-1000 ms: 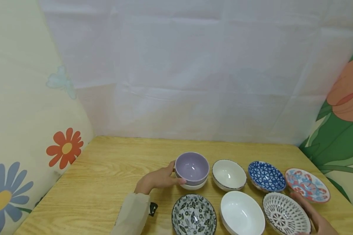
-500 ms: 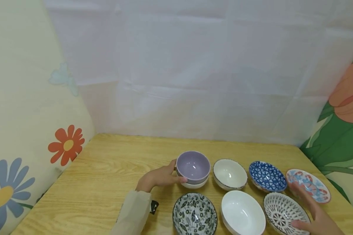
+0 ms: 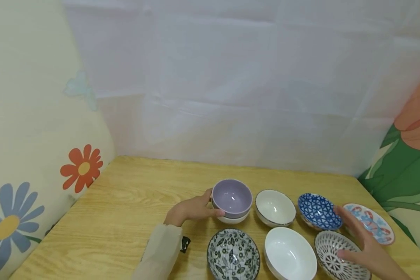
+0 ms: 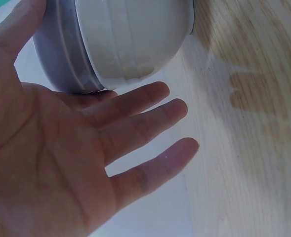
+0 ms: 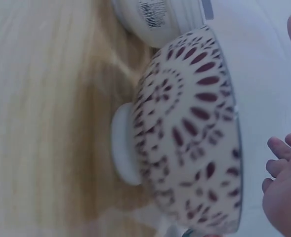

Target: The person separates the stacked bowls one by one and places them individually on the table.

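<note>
My left hand (image 3: pixel 192 209) holds the purple bowl (image 3: pixel 232 197), its thumb at the near side of the rim. This bowl is stacked on a white bowl (image 3: pixel 233 220). In the left wrist view several fingers stretch out past the stack. My right hand (image 3: pixel 365 245) hovers over the black-and-white patterned bowl (image 3: pixel 330 245), fingers spread, fingertips close to the blue-patterned bowl (image 3: pixel 320 212). In the right wrist view a bowl with a maroon-patterned outside (image 5: pixel 189 133) stands on its foot, and the right hand (image 5: pixel 288 182) shows apart from it.
A cream bowl with a dark rim (image 3: pixel 275 208), a plain white bowl (image 3: pixel 290 252) and a floral black-and-white bowl (image 3: pixel 233 254) stand close together. A red-and-blue patterned dish (image 3: pixel 374 223) is at the far right. Wood-grain tabletop (image 3: pixel 126 217) extends to the left.
My right hand has left the rim of the black-and-white patterned bowl and moved up and leftward toward the blue-patterned bowl. The left hand stays at the purple bowl; the view has shifted slightly.
</note>
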Available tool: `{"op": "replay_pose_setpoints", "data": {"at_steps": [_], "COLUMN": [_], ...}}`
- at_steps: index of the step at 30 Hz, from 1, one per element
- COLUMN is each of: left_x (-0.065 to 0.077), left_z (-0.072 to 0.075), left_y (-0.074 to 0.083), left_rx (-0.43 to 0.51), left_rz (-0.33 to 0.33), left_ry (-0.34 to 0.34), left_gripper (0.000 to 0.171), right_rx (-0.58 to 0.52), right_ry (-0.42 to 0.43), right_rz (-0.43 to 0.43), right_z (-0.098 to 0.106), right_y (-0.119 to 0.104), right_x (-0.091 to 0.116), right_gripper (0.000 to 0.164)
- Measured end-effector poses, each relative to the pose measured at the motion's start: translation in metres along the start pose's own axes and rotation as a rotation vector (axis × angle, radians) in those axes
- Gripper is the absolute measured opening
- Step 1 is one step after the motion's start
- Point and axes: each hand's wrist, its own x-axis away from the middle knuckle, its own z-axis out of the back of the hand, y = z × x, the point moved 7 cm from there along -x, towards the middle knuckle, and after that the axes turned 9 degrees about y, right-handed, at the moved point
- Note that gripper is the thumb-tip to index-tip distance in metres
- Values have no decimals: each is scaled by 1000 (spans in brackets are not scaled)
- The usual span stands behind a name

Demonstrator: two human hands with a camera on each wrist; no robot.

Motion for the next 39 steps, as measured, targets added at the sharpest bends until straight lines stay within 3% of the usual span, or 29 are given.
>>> {"op": "replay_pose_setpoints", "data": {"at_steps": [6,20,39], "left_x": [-1,-1,0], "left_z": [0,-1,0], "left_y": [0,0,0], "left_rx": [5,1,-2], "left_rz": [-5,-11,-4], "left_ry": [2,0,-1], "left_gripper": [98,98,97], "right_rx": [49,-47,-32], "right_ry": [20,-7,-64], "right_rz": [-22,52,102], "right_z": [-4,-15,-58], "right_y": [-17,-50,-63], "right_x": [-16,-49,-97], "right_gripper": [87,95,95]}}
